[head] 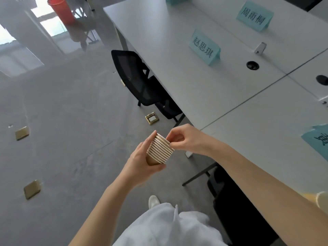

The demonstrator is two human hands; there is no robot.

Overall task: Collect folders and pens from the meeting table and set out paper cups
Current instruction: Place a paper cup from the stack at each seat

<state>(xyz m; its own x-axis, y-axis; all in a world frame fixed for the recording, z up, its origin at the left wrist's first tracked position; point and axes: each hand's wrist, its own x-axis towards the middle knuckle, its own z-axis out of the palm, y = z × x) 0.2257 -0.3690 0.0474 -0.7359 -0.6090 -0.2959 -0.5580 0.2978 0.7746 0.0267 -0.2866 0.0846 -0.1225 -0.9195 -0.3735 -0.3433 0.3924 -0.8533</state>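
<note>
The left hand (142, 159) grips the base of a nested stack of paper cups (160, 149), fingers curled round it, held in the air over the grey floor beside the meeting table (239, 110). At the stack's upper rim the right hand (188, 139) pinches the top cup's edge between thumb and fingertips. Beyond the grip a black mesh chair (133, 75) is tucked under the table; farther right on the tabletop stand teal name cards (205, 47).
</note>
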